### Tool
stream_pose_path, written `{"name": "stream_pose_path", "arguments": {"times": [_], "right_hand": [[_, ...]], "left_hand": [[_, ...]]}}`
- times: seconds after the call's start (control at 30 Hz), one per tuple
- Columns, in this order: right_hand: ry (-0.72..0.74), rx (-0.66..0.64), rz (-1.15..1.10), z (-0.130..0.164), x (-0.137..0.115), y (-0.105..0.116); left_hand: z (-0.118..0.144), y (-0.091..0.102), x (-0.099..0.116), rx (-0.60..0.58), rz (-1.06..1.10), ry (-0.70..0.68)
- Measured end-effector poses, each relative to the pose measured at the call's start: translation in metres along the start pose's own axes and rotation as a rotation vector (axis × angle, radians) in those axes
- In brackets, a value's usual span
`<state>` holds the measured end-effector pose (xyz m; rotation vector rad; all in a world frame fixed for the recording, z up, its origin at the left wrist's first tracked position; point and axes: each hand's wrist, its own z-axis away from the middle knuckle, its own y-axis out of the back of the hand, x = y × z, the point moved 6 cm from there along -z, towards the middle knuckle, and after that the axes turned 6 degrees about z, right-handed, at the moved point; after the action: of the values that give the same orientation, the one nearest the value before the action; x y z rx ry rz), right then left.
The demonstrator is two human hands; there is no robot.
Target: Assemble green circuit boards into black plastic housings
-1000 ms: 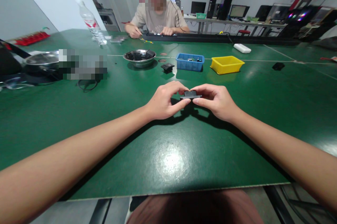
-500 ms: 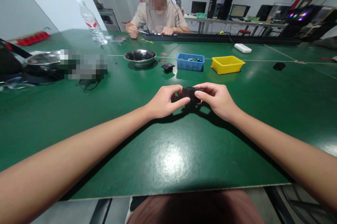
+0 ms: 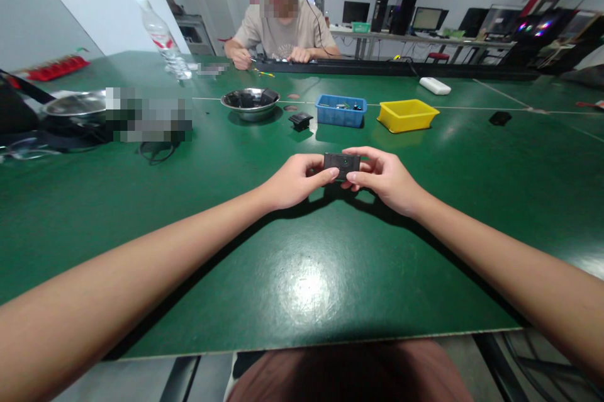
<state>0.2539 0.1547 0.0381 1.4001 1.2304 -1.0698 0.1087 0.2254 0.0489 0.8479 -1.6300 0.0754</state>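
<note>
Two hands, the left hand (image 3: 295, 180) and the right hand (image 3: 384, 179), pinch a small black plastic part (image 3: 342, 165) by its ends just above the green desk (image 3: 302, 276), its broad face turned toward the camera, seemingly for inspection.

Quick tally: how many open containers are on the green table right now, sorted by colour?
Silver metal bowl: 1
Silver metal pan: 1
Blue bin: 1
Yellow bin: 1
Total: 4
</note>
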Motion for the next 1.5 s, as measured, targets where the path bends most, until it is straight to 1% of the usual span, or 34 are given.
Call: {"name": "stream_pose_path", "arguments": {"times": [0.13,0.4,0.8,1.0,1.13,1.33,1.5], "right_hand": [[0.002,-0.013,0.015,0.0,-0.002,-0.002],[-0.015,0.001,0.024,0.001,-0.004,-0.003],[0.009,0.018,0.063,0.002,-0.007,-0.002],[0.039,0.002,0.086,0.003,-0.007,-0.002],[0.042,-0.041,0.08,0.003,-0.006,-0.005],[0.043,-0.041,0.119,0.003,-0.005,-0.006],[0.087,-0.062,0.147,0.005,-0.01,-0.007]], "left_hand": [[0.0,-0.001,-0.001,-0.011,0.01,0.017],[0.002,-0.002,0.001,-0.038,0.054,0.007],[0.004,-0.003,0.004,-0.03,0.013,-0.012],[0.004,0.0,0.005,-0.008,-0.061,-0.035],[0.005,0.0,0.01,-0.026,-0.132,-0.076],[0.005,-0.001,0.015,-0.042,-0.195,-0.1],[0.006,-0.002,0.016,-0.054,-0.29,-0.138]]}}
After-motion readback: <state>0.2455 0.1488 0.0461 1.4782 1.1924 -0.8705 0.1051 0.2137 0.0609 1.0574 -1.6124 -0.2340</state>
